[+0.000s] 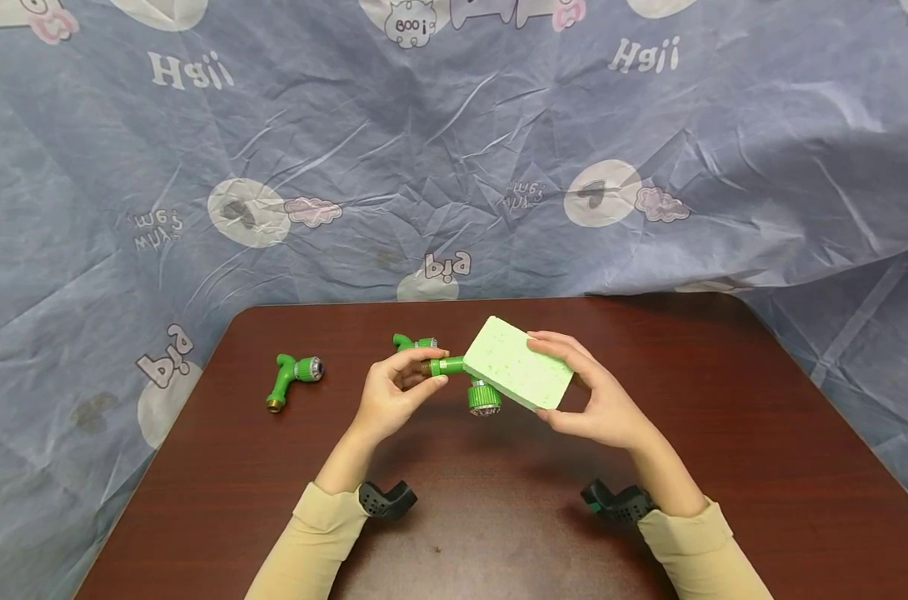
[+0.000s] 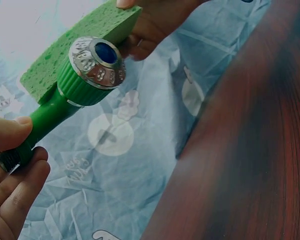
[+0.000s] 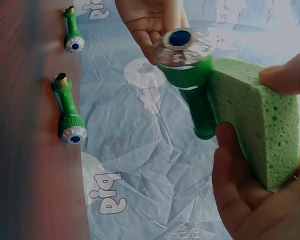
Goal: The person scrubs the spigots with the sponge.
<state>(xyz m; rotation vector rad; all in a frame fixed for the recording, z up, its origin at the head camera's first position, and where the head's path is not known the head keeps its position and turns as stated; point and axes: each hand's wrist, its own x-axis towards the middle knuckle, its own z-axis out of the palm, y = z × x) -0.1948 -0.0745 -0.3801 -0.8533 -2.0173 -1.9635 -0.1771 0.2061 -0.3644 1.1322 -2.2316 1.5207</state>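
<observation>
Above the table, my left hand [image 1: 389, 396] pinches a green tap [image 1: 448, 365] between thumb and fingers, near its brown threaded end. The tap's ribbed round knob, with a silvery face and a blue centre, shows clearly as the tap knob [image 2: 92, 70] in the left wrist view. My right hand [image 1: 600, 400] grips a light green rectangular sponge [image 1: 520, 362], thumb on one edge and fingers on the opposite one. The sponge [image 3: 260, 125] lies along the tap's body, and in the head view it covers part of the tap.
Two more green taps rest on the dark brown table [image 1: 724, 467]: one tap [image 1: 289, 379] at the left, another tap [image 1: 403, 342] behind my left hand. A grey-blue printed cloth [image 1: 454, 167] hangs behind the table. Black bands sit on both wrists.
</observation>
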